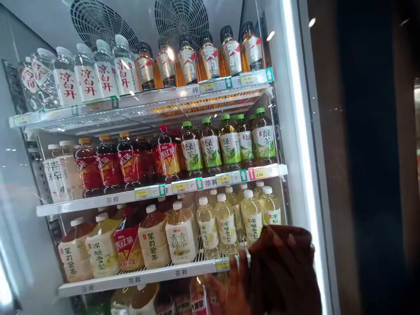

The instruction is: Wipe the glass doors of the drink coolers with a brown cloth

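Neither of my hands shows directly. In the lower right, the glass carries a faint, see-through reflection of a hand [236, 284] with its fingers apart. Beside it is a dark reflected shape [285, 275] with fingers over its upper part; whose hands these are, I cannot tell. Behind the reflections stand bottles of pale yellow drink [227, 225] with white caps. Large bottles with white caps, among them a cream-labelled one [181, 239], fill the same shelf further left.
Green-capped tea bottles [211, 146] and red-labelled bottles [126, 162] line the middle shelf. Clear water bottles [65, 81] and amber bottles [210, 57] stand on the top shelf. A bright light strip [303, 131] runs down the cooler's right side, beside a dark area.
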Motion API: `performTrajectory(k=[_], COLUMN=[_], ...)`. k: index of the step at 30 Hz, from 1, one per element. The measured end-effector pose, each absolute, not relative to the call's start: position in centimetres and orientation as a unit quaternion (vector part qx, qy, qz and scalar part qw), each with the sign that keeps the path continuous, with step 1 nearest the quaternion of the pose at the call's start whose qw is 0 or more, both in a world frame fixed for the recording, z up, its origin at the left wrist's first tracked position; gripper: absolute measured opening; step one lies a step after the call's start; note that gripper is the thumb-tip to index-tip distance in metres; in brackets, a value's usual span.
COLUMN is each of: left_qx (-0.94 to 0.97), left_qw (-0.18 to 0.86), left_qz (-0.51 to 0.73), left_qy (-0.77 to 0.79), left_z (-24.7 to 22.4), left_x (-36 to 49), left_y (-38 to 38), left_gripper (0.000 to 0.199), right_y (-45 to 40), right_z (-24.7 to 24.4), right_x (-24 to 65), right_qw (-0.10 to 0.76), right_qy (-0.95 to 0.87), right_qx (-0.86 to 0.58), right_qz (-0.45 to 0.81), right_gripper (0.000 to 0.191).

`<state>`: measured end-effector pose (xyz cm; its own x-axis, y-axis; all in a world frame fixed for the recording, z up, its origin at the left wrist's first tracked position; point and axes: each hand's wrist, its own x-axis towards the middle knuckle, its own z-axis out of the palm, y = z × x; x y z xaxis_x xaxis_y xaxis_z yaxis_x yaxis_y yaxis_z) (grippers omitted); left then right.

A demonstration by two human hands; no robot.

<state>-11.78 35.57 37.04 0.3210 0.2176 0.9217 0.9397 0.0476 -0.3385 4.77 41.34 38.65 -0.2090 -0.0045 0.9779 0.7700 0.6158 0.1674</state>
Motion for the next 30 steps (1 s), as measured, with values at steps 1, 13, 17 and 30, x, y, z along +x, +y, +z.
performTrajectory(k=[1, 13, 17, 30], left_qx=[-0.602, -0.658, -0.640, -0.621], left_qw=[0.535, 0.417, 0.406, 0.397], left_qz=[-0.336, -0.327, -0.320, -0.329], left_qy=[-0.488, -0.536, -0.568, -0.591], left_z=[37.4, 44.5, 45.5, 46.2], left_x=[-11.7, -6.1, -6.0, -2.4], left_y=[34.9, 31.7, 32.1, 31.9], left_gripper=[0.107, 0.074, 0.074, 0.077], right_y=[40.6, 39.5, 39.5, 40.3], right_z=[39.4, 44.1, 44.3, 47.4], right_x=[4.1, 8.8, 8.0, 10.8], right_qw=[0.573, 0.579, 0.574, 0.577], right_qy=[-0.700, -0.739, -0.762, -0.759], right_qx=[-0.273, -0.291, -0.227, -0.255], right_qz=[-0.326, -0.183, -0.193, -0.163], right_gripper=[0.101, 0.080, 0.078, 0.067])
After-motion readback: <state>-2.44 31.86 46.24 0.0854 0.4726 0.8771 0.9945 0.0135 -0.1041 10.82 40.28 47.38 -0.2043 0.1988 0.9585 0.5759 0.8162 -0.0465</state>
